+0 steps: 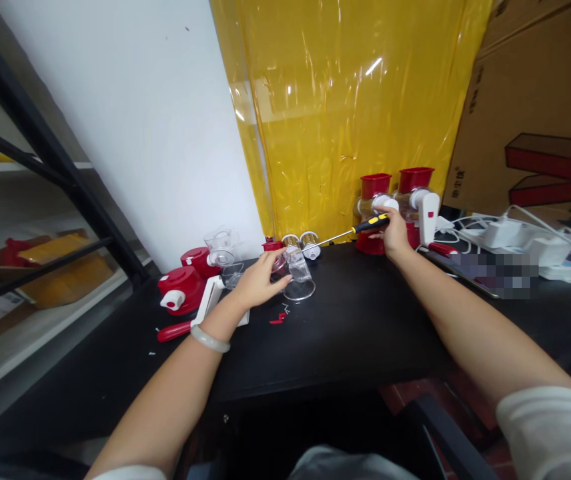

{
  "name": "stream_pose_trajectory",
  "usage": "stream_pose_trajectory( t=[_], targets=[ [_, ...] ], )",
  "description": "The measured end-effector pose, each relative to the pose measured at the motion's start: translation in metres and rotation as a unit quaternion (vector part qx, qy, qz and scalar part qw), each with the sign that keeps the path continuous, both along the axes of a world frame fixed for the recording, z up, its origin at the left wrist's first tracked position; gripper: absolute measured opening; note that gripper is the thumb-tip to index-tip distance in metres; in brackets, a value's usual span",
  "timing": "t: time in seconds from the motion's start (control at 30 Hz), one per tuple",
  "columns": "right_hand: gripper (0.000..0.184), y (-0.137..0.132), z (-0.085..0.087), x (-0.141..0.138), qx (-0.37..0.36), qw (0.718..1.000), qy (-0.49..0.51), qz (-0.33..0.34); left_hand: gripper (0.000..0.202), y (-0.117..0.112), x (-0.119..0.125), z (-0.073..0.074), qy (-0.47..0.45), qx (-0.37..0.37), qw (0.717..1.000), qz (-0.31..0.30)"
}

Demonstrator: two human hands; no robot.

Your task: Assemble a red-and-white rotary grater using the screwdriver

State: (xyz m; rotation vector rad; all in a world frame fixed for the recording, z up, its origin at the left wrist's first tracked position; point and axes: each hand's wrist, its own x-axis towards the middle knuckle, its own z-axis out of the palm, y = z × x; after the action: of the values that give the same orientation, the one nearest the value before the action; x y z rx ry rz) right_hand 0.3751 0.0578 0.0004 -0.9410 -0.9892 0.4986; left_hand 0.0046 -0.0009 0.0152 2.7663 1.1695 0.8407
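Note:
My left hand (pixel 263 275) is closed on a transparent plastic housing (pixel 297 267) with a wide round mouth, which rests on the black table. Between the fingers of my right hand (pixel 396 232) is the black and yellow handle of a screwdriver (pixel 369 223). Its long metal shaft slants down to the left, and the tip meets the top of the housing beside my left fingers; the exact contact point is too small to make out. Small red plastic pieces (pixel 278 319) lie in front of the housing. Two drum grater cylinders (pixel 309 245) sit just behind it.
Two red and white rotary graters (pixel 417 200) stand at the back right. Red bases (pixel 181 290) and a white crank with a red handle (pixel 174 331) lie on the left. White chargers and cables (pixel 503 233) and a tablet (pixel 485 275) occupy the right. Yellow plastic sheeting (pixel 345 120) hangs behind.

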Motion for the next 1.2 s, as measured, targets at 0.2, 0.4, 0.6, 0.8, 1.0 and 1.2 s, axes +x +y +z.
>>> stream_pose_trajectory(
  t=[0.2, 0.4, 0.6, 0.8, 1.0, 1.2],
  targets=[
    [0.039, 0.0006, 0.0031, -0.0025, -0.015, 0.998, 0.055, -0.003, 0.067, 0.0006, -0.0002, -0.0003, 0.002, 0.006, 1.0, -0.001],
    [0.04, 0.0004, 0.0044, -0.0067, -0.024, 0.999, 0.044, -0.022, 0.067, -0.0002, 0.0004, 0.0007, 0.004, 0.002, 1.0, 0.002],
    [0.042, -0.0006, 0.0017, -0.0037, 0.004, 0.999, 0.037, -0.009, 0.068, -0.0002, 0.0005, 0.0, 0.005, 0.002, 1.0, 0.006],
    [0.037, 0.0022, 0.0036, -0.003, -0.029, 0.998, 0.049, 0.005, 0.067, 0.0, 0.0002, -0.0002, 0.003, 0.001, 1.0, 0.005],
    [0.033, 0.0039, 0.0013, -0.0053, -0.015, 0.999, 0.015, -0.024, 0.067, 0.0013, -0.0002, -0.0004, 0.0, 0.004, 1.0, 0.001],
    [0.042, 0.0056, -0.0045, -0.0057, -0.019, 0.999, 0.005, -0.047, 0.067, 0.0003, 0.0001, 0.0003, 0.003, -0.001, 1.0, 0.006]
  ],
)
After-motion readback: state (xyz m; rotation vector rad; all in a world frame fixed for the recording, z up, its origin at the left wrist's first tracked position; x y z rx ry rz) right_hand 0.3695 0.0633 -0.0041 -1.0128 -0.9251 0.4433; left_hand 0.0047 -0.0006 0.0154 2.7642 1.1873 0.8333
